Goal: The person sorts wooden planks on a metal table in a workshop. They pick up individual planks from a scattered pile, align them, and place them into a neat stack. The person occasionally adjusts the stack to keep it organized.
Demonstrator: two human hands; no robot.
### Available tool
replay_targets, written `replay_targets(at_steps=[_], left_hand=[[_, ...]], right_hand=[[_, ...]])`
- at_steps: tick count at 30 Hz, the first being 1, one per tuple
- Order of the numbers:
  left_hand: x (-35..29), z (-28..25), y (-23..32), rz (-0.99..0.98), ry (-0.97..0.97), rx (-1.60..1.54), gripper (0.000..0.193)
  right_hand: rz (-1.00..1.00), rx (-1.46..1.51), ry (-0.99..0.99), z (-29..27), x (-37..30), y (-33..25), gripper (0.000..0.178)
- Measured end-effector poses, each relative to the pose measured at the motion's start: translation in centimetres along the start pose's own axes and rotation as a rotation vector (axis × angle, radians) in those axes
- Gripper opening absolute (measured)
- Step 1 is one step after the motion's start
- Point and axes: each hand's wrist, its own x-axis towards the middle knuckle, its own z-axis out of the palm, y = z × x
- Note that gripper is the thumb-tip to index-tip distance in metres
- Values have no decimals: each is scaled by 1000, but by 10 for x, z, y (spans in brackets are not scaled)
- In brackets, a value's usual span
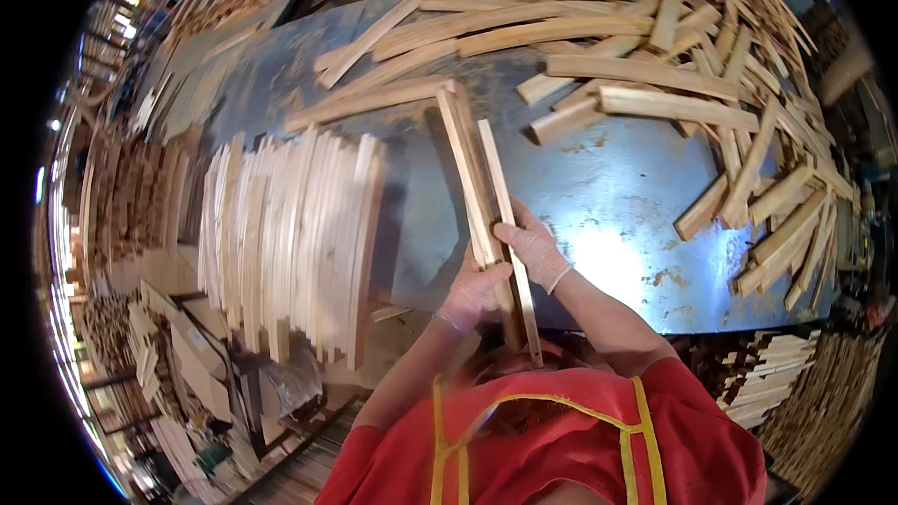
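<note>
Broad blue-grey counter point(599, 189), scuffed and patched with brown stains, under strong glare toward its near right side. Across the counter's far and right portions, a sprawling heap of loose wooden slats point(678, 110), crossed at many angles. By the counter's near left corner, a tight bundle of pale wooden strips point(292, 234), side by side; cannot tell what supports it. At the counter's near edge, a red garment point(552, 411) with yellow trim.

Above the counter's near middle, off its surface, a wider slat point(463, 164) and a narrower slat point(497, 178), almost parallel, with a slim gap between and far ends uneven. Right hand point(537, 251) with fingers closed round the narrower slat; left hand point(475, 288) with fingers closed round the wider slat, thumb across its upper face.

For good handling, as a judgement: support both lengths near their middles, level the far ends before comparing edges, turn each face toward the light to check for knots or splits, and grip lightly against splinters. Mind the near ends, very close to the garment.
</note>
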Motion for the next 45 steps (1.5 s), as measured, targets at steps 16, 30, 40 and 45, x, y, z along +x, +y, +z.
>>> replay_targets(at_steps=[16,30,40,45], left_hand=[[-96,-196,27,-235,-245,-268,72],[-91,-181,52,354,633,1805,86],[-69,-192,30,319,691,2128,76],[-63,-171,34,265,744,2038,60]], right_hand=[[264,479,41,171,12,44,66],[135,-232,-237,148,35,28,71],[-595,-2002,608,-216,135,-170,65],[-537,-2053,473,-264,140,-186,62]])
